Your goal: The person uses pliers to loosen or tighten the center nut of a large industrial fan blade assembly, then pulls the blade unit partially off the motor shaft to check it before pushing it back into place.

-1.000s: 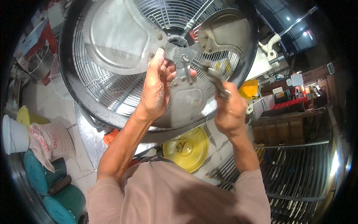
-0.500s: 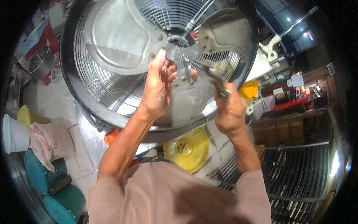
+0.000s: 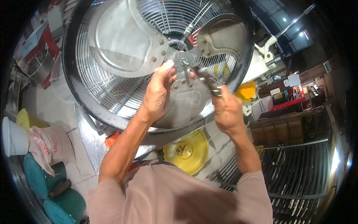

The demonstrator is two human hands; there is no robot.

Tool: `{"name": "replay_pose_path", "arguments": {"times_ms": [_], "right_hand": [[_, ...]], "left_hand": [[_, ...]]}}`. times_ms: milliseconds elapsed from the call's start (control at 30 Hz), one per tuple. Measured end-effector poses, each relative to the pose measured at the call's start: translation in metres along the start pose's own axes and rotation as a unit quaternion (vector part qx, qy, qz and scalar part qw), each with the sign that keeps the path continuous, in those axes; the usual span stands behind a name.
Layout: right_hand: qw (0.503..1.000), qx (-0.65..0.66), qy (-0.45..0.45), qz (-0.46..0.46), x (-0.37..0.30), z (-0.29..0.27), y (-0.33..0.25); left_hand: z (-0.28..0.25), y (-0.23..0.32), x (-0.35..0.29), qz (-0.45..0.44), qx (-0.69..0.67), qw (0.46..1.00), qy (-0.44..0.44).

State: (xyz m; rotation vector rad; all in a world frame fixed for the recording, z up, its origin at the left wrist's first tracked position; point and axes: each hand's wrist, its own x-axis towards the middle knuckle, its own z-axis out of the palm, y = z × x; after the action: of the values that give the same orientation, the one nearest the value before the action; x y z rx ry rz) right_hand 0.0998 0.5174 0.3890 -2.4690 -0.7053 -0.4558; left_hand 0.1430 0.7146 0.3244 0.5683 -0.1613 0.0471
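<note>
A large metal fan with three grey blades lies in front of me inside a round black housing (image 3: 69, 80). At its middle is the fan hub (image 3: 191, 56), a flat grey bracket with a small bolt standing up from it. My left hand (image 3: 158, 89) is closed on the hub's near side, thumb on top and fingertips showing past its right edge. In my right hand (image 3: 227, 112) is a dark metal hand tool (image 3: 209, 81), smeared by motion; its exact kind cannot be made out. The tool's head is close beside the hub, just above the near blade (image 3: 186, 102).
Wire grille bars show behind the blades. A yellow lid (image 3: 186, 151) and an orange tool (image 3: 111, 139) lie below the housing. Green buckets (image 3: 63, 205), a white bucket (image 3: 15, 137) and a pinkish sack (image 3: 56, 145) stand left. A slatted metal rack (image 3: 291, 173) is at right.
The tool in my right hand has swung left and slightly down, its head now closer to the hub. My left hand keeps its hold on the hub.
</note>
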Motion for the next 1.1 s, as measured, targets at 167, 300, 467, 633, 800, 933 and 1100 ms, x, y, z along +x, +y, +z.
{"name": "replay_pose_path", "arguments": {"times_ms": [167,300,467,633,800,933,1100], "right_hand": [[0.981,0.155,0.027,0.115,-0.011,0.011,0.011],[0.955,0.240,0.023,0.173,-0.015,0.025,0.006],[0.897,0.383,0.128,0.180,0.002,0.025,-0.004],[0.920,0.341,0.120,0.149,0.034,0.022,-0.013],[0.939,0.292,0.152,0.099,0.065,0.034,-0.017],[0.966,0.217,0.128,0.058,0.075,0.032,-0.005],[0.969,0.167,0.142,0.112,0.079,0.038,-0.020]], "left_hand": [[-0.008,0.012,0.006,-0.023,0.185,0.970,-0.155],[-0.010,0.015,0.016,0.031,0.276,0.949,-0.149],[0.000,0.038,-0.010,0.044,0.554,0.828,-0.075],[-0.019,0.054,-0.051,0.160,0.637,0.751,-0.073],[-0.040,0.096,-0.061,0.137,0.650,0.745,-0.064],[-0.081,0.104,-0.073,0.213,0.626,0.749,-0.036],[-0.120,0.080,-0.103,0.247,0.538,0.806,0.011]]}}
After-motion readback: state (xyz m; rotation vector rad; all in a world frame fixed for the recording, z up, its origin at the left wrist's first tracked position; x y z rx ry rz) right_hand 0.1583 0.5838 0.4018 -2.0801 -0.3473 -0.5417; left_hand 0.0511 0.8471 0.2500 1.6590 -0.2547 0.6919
